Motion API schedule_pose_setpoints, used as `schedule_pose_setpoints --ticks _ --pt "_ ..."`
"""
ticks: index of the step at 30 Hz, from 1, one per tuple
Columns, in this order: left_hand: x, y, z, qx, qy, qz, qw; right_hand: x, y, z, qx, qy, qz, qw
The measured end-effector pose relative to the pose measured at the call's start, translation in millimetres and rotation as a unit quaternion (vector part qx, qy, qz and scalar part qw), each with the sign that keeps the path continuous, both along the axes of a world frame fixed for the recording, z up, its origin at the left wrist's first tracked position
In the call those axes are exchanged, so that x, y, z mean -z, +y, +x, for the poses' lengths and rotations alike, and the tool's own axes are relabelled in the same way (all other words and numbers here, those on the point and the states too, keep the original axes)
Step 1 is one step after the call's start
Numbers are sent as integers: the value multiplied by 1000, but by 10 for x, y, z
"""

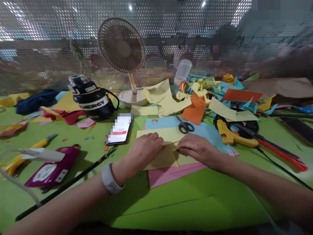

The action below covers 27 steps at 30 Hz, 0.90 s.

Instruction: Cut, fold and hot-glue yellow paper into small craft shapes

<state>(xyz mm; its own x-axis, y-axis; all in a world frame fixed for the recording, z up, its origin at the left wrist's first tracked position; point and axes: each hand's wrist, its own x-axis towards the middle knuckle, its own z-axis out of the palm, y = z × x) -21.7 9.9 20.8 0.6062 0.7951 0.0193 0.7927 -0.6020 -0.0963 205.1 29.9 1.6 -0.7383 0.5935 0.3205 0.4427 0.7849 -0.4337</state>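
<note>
Lower centre, a pink sheet (163, 178) sticks out on the green desk (186, 202) from under the pale yellow paper (162, 158), which lies at mid-frame. The left hand (146, 150) rests on that paper with fingers curled; whether it grips anything I cannot tell. The right hand (197, 148) pinches the paper near its middle, fingertips together. Just beyond, black-handled scissors (185, 126) lie open over the paper and a light blue sheet (209, 132). A yellow glue gun (233, 135) sits right of centre, a lit smartphone (119, 129) left of centre. Farther up, colourful paper scraps (168, 101) pile at upper right; a black bottle (94, 101) and a desk fan (122, 47) stand upper left.
</note>
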Motion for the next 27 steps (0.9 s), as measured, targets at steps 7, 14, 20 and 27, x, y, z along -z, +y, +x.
schedule_pose_setpoints --ticks 7,14,20,27 --pt "98 21 -16 19 4 36 999 -67 40 -113 108 40 -217 969" --pt "164 25 -17 7 -33 65 997 -3 82 -174 150 73 -320 933" --pt "172 22 -14 7 -50 81 995 17 78 -198 175 73 -295 937" --pt "186 5 -13 16 -47 98 994 53 82 -197 171 57 -296 938"
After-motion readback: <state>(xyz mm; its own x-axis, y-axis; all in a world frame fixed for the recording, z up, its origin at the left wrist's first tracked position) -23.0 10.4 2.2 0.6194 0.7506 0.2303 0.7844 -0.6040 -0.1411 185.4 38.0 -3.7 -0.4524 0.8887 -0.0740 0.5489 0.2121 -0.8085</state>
